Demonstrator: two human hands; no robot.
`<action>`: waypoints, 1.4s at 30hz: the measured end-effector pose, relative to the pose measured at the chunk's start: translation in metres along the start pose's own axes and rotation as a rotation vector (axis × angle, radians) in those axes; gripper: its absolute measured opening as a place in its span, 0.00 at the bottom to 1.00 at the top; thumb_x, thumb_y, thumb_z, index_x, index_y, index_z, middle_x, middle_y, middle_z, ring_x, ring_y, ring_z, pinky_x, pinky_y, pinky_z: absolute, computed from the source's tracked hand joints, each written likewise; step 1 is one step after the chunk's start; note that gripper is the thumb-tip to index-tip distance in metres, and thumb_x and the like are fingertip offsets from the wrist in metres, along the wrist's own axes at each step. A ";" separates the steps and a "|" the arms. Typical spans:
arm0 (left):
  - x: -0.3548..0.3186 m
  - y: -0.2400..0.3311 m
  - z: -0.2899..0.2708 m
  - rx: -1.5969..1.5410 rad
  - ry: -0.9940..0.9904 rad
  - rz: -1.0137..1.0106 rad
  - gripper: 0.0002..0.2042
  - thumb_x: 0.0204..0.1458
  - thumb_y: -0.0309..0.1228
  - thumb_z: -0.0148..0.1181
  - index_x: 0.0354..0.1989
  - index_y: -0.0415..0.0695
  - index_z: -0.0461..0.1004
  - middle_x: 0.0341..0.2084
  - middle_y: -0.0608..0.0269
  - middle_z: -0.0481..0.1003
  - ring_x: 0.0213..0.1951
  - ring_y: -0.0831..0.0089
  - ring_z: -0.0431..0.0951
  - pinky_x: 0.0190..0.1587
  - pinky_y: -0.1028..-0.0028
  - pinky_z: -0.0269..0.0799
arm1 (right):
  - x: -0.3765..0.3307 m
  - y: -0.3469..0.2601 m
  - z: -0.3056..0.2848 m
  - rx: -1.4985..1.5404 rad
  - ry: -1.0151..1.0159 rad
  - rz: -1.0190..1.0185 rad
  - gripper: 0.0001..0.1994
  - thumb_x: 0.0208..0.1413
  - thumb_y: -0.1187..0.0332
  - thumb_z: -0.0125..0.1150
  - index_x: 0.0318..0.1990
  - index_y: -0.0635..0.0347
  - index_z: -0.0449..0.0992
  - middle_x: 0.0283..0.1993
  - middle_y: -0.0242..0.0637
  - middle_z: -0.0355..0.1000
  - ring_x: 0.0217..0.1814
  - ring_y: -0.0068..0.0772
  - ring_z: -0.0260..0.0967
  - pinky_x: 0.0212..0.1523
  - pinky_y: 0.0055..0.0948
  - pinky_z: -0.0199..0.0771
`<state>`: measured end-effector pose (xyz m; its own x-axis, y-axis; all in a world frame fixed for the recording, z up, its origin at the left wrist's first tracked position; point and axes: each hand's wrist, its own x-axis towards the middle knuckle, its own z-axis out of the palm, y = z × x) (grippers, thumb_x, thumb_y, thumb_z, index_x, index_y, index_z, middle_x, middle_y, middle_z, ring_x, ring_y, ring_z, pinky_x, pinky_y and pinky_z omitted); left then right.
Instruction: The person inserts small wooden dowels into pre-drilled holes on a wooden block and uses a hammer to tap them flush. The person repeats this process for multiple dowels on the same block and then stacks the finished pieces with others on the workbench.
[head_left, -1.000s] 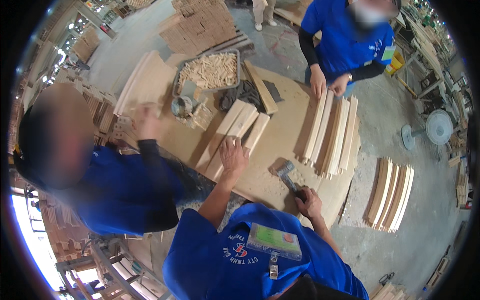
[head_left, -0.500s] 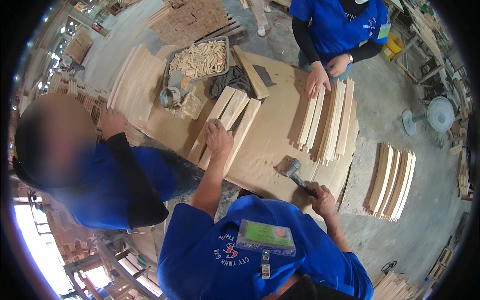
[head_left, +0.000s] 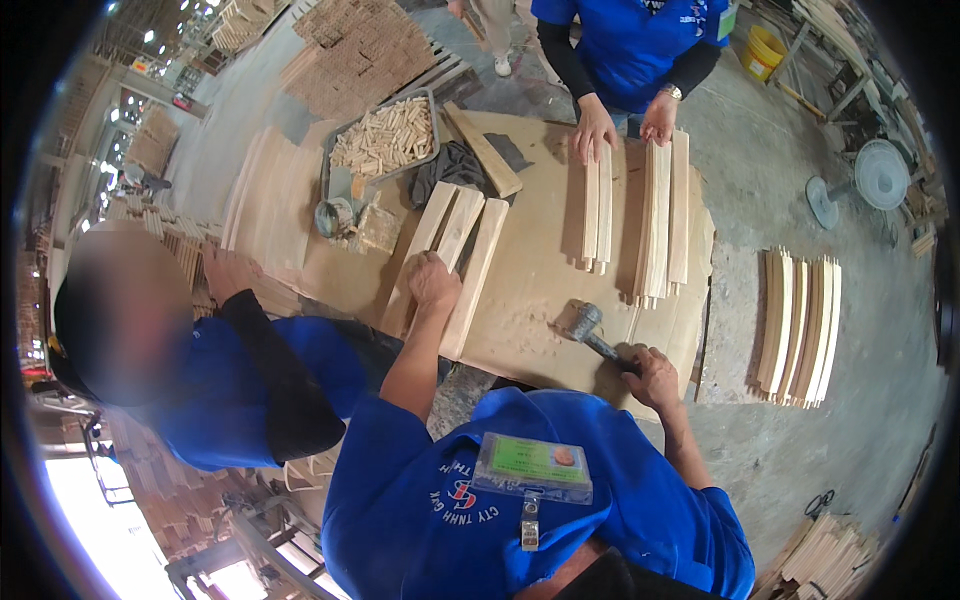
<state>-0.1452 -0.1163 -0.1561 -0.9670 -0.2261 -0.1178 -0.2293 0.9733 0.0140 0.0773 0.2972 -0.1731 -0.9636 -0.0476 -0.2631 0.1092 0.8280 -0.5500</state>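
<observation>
At frame centre, the left hand (head_left: pixel 433 281) presses flat on slats (head_left: pixel 455 258) while the right hand (head_left: pixel 652 376) grips a hammer (head_left: pixel 583 326) on the bench (head_left: pixel 535 290).

Mount: one head-worn fisheye camera, the left of a side-by-side pair.
Direction: looks steeply down over the wearer's chest onto the workbench (head_left: pixel 530 290).
Nearness: the wearer's blue shirt fills the lower frame; the bench lies at arm's reach.
Distortion: straight edges bow toward the dark round rim.
Far field: floor and stacked wood, perhaps too warped to judge.
Shared scene: only this view shows.
</observation>
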 end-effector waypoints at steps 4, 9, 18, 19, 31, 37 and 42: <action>-0.017 0.000 -0.023 -0.100 0.005 -0.022 0.28 0.54 0.42 0.68 0.56 0.33 0.71 0.52 0.40 0.76 0.57 0.44 0.77 0.58 0.51 0.75 | -0.004 -0.001 0.001 0.011 0.014 0.028 0.19 0.50 0.62 0.74 0.47 0.57 0.77 0.41 0.45 0.76 0.47 0.54 0.76 0.49 0.50 0.78; -0.054 0.000 -0.053 -0.410 -0.041 0.032 0.28 0.54 0.43 0.68 0.56 0.34 0.72 0.52 0.38 0.77 0.56 0.43 0.78 0.57 0.50 0.74 | 0.004 -0.035 -0.010 0.253 0.057 -0.006 0.23 0.55 0.61 0.75 0.56 0.60 0.78 0.45 0.46 0.80 0.44 0.48 0.80 0.46 0.43 0.81; -0.123 0.098 -0.068 -0.624 0.042 0.463 0.25 0.51 0.40 0.74 0.49 0.35 0.72 0.42 0.44 0.78 0.47 0.47 0.81 0.48 0.53 0.76 | 0.102 -0.165 -0.007 1.109 0.057 -0.189 0.30 0.61 0.61 0.74 0.63 0.69 0.67 0.49 0.45 0.79 0.46 0.32 0.79 0.47 0.33 0.81; -0.128 0.101 -0.065 -0.583 0.127 0.544 0.25 0.51 0.38 0.75 0.50 0.36 0.72 0.43 0.44 0.78 0.48 0.47 0.81 0.49 0.52 0.76 | 0.104 -0.170 -0.010 1.178 0.069 -0.131 0.29 0.61 0.62 0.74 0.62 0.69 0.68 0.49 0.45 0.79 0.46 0.32 0.79 0.47 0.33 0.81; -0.070 0.036 -0.007 -0.334 -0.010 0.163 0.36 0.54 0.49 0.72 0.65 0.39 0.69 0.60 0.40 0.74 0.61 0.44 0.75 0.61 0.49 0.72 | 0.081 -0.146 -0.054 1.251 0.297 -0.090 0.16 0.59 0.68 0.74 0.48 0.68 0.78 0.44 0.41 0.81 0.46 0.32 0.81 0.48 0.34 0.81; -0.045 0.023 0.015 -0.258 -0.128 0.039 0.34 0.53 0.48 0.72 0.63 0.38 0.71 0.56 0.41 0.76 0.58 0.42 0.77 0.60 0.49 0.73 | 0.071 -0.151 -0.071 1.252 0.353 -0.192 0.20 0.58 0.70 0.76 0.53 0.68 0.76 0.48 0.40 0.81 0.47 0.31 0.80 0.50 0.34 0.82; -0.038 0.003 -0.002 -0.616 -0.323 0.052 0.30 0.55 0.42 0.71 0.62 0.39 0.74 0.48 0.48 0.81 0.50 0.56 0.82 0.54 0.61 0.77 | 0.072 -0.153 -0.076 1.235 0.292 -0.188 0.22 0.58 0.69 0.76 0.55 0.68 0.75 0.48 0.39 0.81 0.47 0.31 0.80 0.50 0.34 0.82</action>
<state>-0.1098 -0.1048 -0.1496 -0.9188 -0.0635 -0.3895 -0.2973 0.7605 0.5773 -0.0274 0.2096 -0.0477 -0.9892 0.1467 -0.0048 -0.0324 -0.2503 -0.9676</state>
